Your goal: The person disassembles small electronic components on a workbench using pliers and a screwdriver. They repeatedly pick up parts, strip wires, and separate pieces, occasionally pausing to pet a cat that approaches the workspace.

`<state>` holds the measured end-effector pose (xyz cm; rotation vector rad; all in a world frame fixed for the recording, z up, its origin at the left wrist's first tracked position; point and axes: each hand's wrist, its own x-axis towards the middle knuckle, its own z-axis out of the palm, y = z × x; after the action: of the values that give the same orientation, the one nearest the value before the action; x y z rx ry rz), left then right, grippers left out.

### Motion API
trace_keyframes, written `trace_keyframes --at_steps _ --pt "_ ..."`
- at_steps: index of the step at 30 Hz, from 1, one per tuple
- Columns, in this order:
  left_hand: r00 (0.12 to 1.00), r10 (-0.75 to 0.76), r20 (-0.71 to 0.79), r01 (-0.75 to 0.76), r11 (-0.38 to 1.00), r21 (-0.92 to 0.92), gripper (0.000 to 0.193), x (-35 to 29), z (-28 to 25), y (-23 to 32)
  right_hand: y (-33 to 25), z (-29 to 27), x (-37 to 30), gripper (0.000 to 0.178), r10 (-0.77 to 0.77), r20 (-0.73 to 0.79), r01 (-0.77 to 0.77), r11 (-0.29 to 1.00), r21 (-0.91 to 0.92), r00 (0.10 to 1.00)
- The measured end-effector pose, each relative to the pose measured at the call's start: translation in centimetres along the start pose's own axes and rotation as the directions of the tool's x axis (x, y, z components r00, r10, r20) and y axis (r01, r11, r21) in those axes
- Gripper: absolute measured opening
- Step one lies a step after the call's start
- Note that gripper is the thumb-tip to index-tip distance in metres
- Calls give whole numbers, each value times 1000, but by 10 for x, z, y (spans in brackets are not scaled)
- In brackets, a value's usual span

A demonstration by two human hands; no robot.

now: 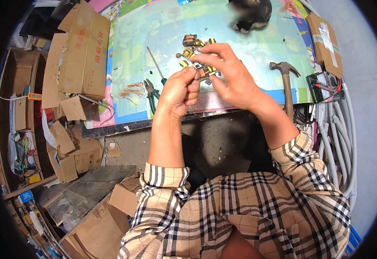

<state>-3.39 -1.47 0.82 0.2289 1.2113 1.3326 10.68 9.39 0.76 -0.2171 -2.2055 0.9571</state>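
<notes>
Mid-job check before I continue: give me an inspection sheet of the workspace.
Surface: patterned table, pale green-blue in the middle.
Job's things: small yellow-and-dark parts, clustered.
Clutter: copper-coloured strands, screwdriver, pliers, left; hammer, right; black-and-white animal, far side.
Hands: left hand closed, anything held unclear; right hand open, at the parts.
Cables: red and black leads, right.
Surroundings: cardboard box, left; grey tubes, right.

Brightly lit desk [262, 54], dimmer floor [132, 151] below; the cat's head [242, 8] is blurred, and fisheye edges curve into black.
</notes>
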Motion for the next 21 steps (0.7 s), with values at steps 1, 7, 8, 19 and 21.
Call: trace_keyframes --at_steps 1,7,8,19,21 --pt "999 3 32 -6 997 73 21 0 -2 0 -1 2 -1 50 -104 35 109 981 -160 994" --pt "999 -36 -3 32 849 527 13 -4 14 -5 4 8 -4 39 -206 205 267 902 -339 957" --pt "999 -33 20 16 822 569 11 -4 13 -6 5 7 -5 34 -161 245 239 912 -333 956" --pt "974 208 89 -226 885 408 18 -18 -4 14 3 0 2 29 399 522 -623 685 377 754" --pt "931 352 98 -348 770 535 15 -18 10 7 15 1 -1 26 431 628 -739 155 656 648"
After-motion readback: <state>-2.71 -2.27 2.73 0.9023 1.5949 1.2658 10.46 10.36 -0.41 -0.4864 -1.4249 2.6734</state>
